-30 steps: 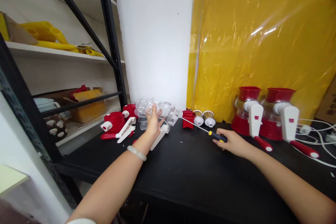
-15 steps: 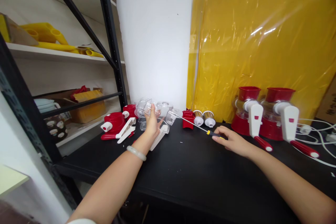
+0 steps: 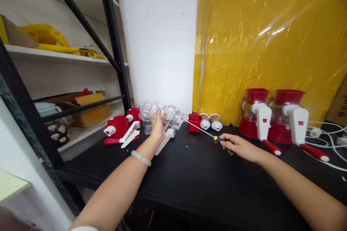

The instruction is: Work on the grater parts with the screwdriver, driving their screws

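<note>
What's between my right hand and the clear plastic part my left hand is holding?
In the head view, the screwdriver's metal shaft spans that stretch, with the red plastic piece behind it.

Screwdriver handle (image 3: 217,139) partly hidden

A black tabletop (image 3: 206,187) carries everything here, its rear half the busier. Take the red ridged piece (image 3: 194,122) as landmark. Right of it lie two grating drums (image 3: 216,122), side by side; well to its right stand two red-and-white grinders (image 3: 255,115), then white cables (image 3: 322,140). Left of it sit clear plastic parts (image 3: 145,109); farther left, two red bases (image 3: 119,125) and white crank arms (image 3: 131,135). In front lie small white scraps (image 3: 187,146).
</note>
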The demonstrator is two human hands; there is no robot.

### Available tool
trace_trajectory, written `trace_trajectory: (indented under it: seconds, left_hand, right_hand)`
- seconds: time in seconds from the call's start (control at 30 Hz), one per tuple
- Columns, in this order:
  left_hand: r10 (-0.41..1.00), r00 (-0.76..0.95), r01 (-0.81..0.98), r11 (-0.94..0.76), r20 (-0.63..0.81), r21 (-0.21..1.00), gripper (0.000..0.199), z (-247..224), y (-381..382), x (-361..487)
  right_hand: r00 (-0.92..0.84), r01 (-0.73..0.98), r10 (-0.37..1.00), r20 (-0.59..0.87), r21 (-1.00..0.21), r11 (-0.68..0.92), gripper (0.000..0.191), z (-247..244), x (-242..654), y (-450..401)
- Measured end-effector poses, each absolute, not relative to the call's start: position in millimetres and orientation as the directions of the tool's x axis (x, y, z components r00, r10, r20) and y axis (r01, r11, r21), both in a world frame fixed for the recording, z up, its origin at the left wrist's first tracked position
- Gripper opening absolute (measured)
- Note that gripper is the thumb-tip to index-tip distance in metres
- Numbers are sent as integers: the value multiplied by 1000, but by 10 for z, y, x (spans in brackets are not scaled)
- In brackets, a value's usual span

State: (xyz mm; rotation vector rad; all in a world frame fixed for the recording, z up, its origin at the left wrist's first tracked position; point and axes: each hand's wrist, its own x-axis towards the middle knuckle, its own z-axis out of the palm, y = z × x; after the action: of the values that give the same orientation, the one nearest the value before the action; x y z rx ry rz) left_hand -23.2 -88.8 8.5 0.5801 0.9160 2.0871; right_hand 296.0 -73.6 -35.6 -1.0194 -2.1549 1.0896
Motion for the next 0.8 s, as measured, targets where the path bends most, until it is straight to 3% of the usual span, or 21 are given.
trace_trajectory:
  seconds: [0.2, 0.4, 0.6, 0.8]
  left_hand:
    - [814, -572, -450, -414, 101, 791, 58, 74, -885, -217]
    - [817, -565, -446, -422, 117, 789, 63, 42, -862, -216]
    - [808, -580, -460, -435, 109, 774, 64, 46, -856, -235]
    - [802, -593, -475, -428, 80, 768, 66, 64, -858, -241]
  right_hand:
    - [-551, 447, 775, 310, -675, 587, 35, -304, 2937, -784]
    - [-564, 495, 826, 16, -793, 354, 46, -331, 2918, -814]
    - [-597, 376, 798, 83, -850, 369, 42, -355, 2959, -747]
    - [-576, 435, 811, 102, -802, 410, 45, -311, 2948, -797]
